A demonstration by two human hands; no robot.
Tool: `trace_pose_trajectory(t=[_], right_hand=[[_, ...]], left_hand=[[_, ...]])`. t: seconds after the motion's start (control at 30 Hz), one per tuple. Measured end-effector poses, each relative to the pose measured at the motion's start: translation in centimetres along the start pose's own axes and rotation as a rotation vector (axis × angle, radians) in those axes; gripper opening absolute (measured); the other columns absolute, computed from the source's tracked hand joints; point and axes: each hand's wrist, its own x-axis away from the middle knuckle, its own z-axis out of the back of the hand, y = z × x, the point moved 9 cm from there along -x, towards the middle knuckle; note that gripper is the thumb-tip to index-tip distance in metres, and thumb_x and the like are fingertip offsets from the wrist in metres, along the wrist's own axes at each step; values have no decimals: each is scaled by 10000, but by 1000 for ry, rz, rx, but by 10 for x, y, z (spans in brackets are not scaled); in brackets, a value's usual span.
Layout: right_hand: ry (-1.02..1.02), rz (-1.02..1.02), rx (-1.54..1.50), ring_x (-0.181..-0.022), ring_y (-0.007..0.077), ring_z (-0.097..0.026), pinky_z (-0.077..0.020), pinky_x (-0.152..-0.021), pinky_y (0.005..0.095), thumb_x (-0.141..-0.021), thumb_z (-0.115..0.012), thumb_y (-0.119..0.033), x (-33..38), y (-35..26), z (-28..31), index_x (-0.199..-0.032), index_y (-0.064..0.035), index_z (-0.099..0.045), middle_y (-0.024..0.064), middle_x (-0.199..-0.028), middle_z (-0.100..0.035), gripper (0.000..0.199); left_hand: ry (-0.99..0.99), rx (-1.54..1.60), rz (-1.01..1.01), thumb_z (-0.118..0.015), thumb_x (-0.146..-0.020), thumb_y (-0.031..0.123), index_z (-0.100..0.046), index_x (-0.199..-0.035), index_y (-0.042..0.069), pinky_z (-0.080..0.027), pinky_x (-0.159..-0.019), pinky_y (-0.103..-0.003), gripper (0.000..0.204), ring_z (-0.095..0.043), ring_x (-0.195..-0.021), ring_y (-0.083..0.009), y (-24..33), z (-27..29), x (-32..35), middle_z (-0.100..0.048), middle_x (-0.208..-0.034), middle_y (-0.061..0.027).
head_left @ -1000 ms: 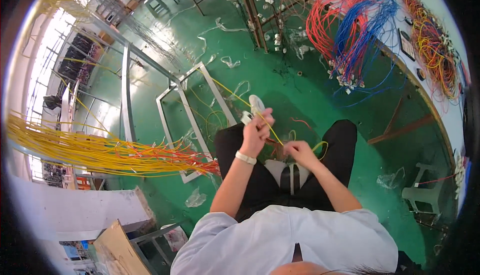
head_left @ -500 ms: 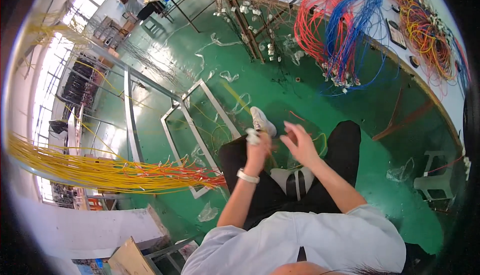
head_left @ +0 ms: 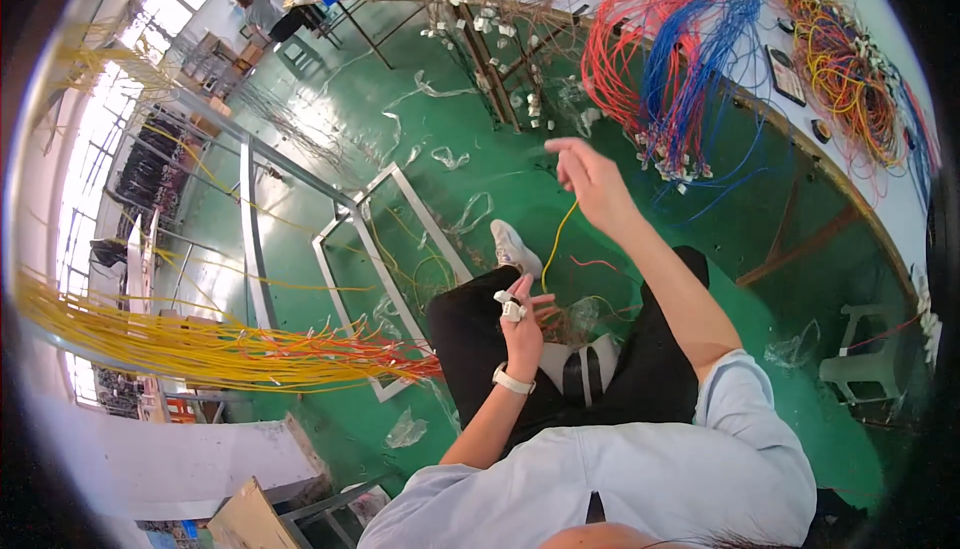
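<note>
My left hand (head_left: 524,337) is held palm-up in front of my lap, its fingers closed around small white plastic connectors (head_left: 513,309). Farther out and to the right, my right hand (head_left: 602,189) is raised with bent fingers. A single yellow wire (head_left: 556,241) hangs in a curve from under its fingertips down toward my left hand. Whether its lower end meets the left hand's connectors is hidden. Between my knees, more thin wires (head_left: 585,321) lie in a loose tangle near a grey seat with black straps.
To the left, a thick bundle of yellow wires (head_left: 170,344) hangs along a metal frame (head_left: 252,239). Red and blue wires (head_left: 690,79) drape over the curved table (head_left: 830,164). A grey stool (head_left: 865,359) is at the right. Plastic scraps litter the green floor; another person sits far off.
My right hand has moved up and away from my left, drawing out the yellow wire. The left hand has dropped slightly and turned, showing the white connectors more plainly.
</note>
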Motion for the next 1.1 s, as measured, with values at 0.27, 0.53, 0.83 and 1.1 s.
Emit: trace_pose_trajectory(t=[0.27, 0.53, 0.83, 1.1], right_hand=[[-105, 109, 128, -927, 270, -641, -495, -833, 367, -867, -384, -3, 78, 22, -25, -1254, -38, -485, 133, -967, -658, 402], [341, 316, 486, -1003, 384, -520, -464, -838, 422, -721, -584, -17, 138, 17, 17, -1062, -9, -488, 227, -1143, -486, 355], [194, -50, 486, -587, 245, -558, -443, -528, 330, -837, -661, -256, 185, 54, 28, -801, -45, -521, 90, -721, -507, 255], [39, -284, 134, -732, 357, -614, -476, -644, 419, -900, -526, -223, 186, 60, 28, -881, -15, -638, 194, -782, -600, 237]], left_hand=[[-222, 648, 451, -401, -985, 246, -559, -1111, 42, -427, -959, -408, 288, -559, -1074, -236, -27, -88, -15, -612, -1112, -82], [-304, 553, 323, -380, -1000, 199, -535, -1160, 3, -424, -933, -327, 297, -539, -1039, -183, -23, -105, -8, -582, -1083, -71], [-438, 230, 168, -422, -983, 142, -545, -1149, -45, -455, -814, -306, 278, -545, -862, -163, -1, -121, 12, -545, -900, -65], [-458, 251, 270, -446, -962, 99, -478, -1276, -75, -453, -865, -289, 360, -569, -961, -163, 15, -128, 16, -595, -1052, -93]])
